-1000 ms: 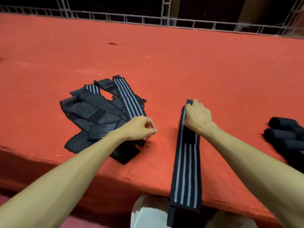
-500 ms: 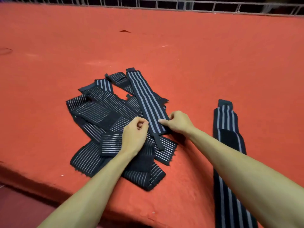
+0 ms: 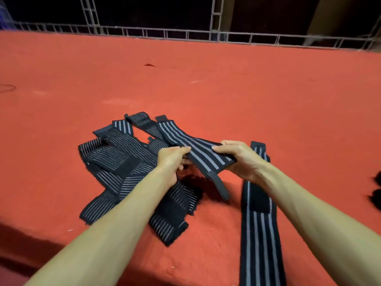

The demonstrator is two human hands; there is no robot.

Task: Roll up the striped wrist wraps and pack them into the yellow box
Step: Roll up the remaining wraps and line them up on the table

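Note:
A black wrist wrap with grey stripes point(image 3: 203, 154) is lifted off the pile at its near end. My left hand point(image 3: 172, 159) pinches its left edge and my right hand point(image 3: 240, 159) grips its right edge. A black tab hangs down from that end. Its far end still lies on the pile of flat striped wraps point(image 3: 121, 168) on the red table. A second wrap point(image 3: 259, 230) lies stretched out straight to the right, running over the near table edge. The yellow box is not in view.
The red felt table point(image 3: 226, 85) stretches far back to a metal railing point(image 3: 185, 35). Dark rolled wraps point(image 3: 376, 190) show partly at the right edge. The table's near edge runs along the lower left.
Both hands have lifted the near end of the wide-striped wrap off the pile; half a second ago they were touching it flat on the pile. One second ago my right hand was on the straight wrap.

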